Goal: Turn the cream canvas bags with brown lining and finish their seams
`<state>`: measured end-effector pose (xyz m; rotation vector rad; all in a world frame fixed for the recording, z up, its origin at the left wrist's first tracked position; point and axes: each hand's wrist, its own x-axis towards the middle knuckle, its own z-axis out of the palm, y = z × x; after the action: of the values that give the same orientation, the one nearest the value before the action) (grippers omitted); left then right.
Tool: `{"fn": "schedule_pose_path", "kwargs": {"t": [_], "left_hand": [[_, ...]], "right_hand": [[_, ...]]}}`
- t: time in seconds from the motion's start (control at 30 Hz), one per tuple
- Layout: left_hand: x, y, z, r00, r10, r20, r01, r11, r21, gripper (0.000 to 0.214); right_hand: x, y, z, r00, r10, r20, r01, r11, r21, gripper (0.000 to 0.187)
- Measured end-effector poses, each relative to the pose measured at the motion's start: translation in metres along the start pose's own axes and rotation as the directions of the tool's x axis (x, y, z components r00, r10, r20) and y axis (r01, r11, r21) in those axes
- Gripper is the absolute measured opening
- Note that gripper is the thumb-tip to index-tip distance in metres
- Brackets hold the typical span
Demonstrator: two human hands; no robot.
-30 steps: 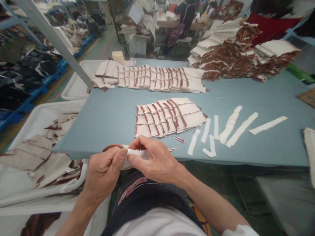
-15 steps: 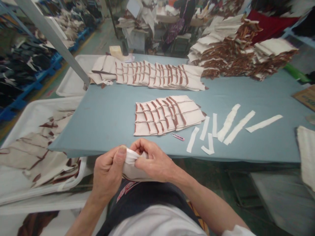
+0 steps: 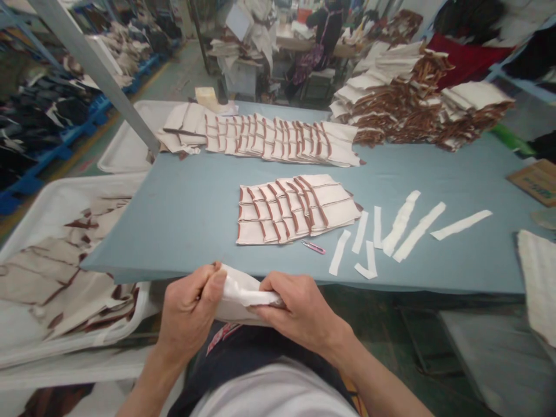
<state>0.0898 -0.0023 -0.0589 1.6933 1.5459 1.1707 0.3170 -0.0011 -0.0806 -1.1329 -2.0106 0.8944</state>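
Between my two hands a cream fabric piece (image 3: 237,313) is stretched at the table's near edge, with a white strip (image 3: 243,291) along its upper side. My left hand (image 3: 191,307) pinches its left end, thumb on top. My right hand (image 3: 299,310) grips the right end, fingers curled round the cloth. Just beyond, an overlapping row of cream panels with brown edges (image 3: 278,211) lies on the blue-grey table (image 3: 186,208). Pink-handled thread snips (image 3: 313,247) rest by its front edge. Several loose white strips (image 3: 403,223) are spread to the right.
A longer row of similar panels (image 3: 269,136) lies along the table's far side. Tall stacks of cream and brown pieces (image 3: 386,98) stand at the back right. A metal post (image 3: 104,81) rises at the left, near a white bin (image 3: 65,191) of fabric. A person (image 3: 325,35) is in the background.
My right hand has moved right and slightly down, away from my left. More of the white strip now shows, stretched between the hands.
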Motion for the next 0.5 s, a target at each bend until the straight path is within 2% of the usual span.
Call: {"fn": "schedule_pose_path", "kwargs": {"t": [0.07, 0.17, 0.3, 0.5], "left_hand": [[-0.003, 0.0, 0.002, 0.998, 0.056, 0.014, -0.056, 0.998, 0.015, 0.043], [-0.011, -0.005, 0.008, 0.995, 0.102, 0.005, -0.102, 0.994, 0.049, 0.041], [-0.019, -0.019, 0.017, 0.996, 0.088, 0.01, -0.088, 0.992, 0.086, 0.044], [-0.024, -0.03, 0.008, 0.998, -0.011, 0.066, 0.011, 1.0, 0.0, 0.069]], "right_hand": [[-0.008, 0.0, 0.002, 0.989, -0.129, -0.069, 0.121, 0.987, -0.11, 0.021], [-0.017, -0.001, 0.008, 0.97, -0.216, -0.113, 0.191, 0.962, -0.193, 0.034], [-0.022, 0.0, 0.017, 0.972, -0.209, -0.106, 0.184, 0.961, -0.207, 0.041], [-0.016, 0.009, 0.016, 0.993, -0.112, -0.04, 0.109, 0.992, -0.062, 0.022]]}}
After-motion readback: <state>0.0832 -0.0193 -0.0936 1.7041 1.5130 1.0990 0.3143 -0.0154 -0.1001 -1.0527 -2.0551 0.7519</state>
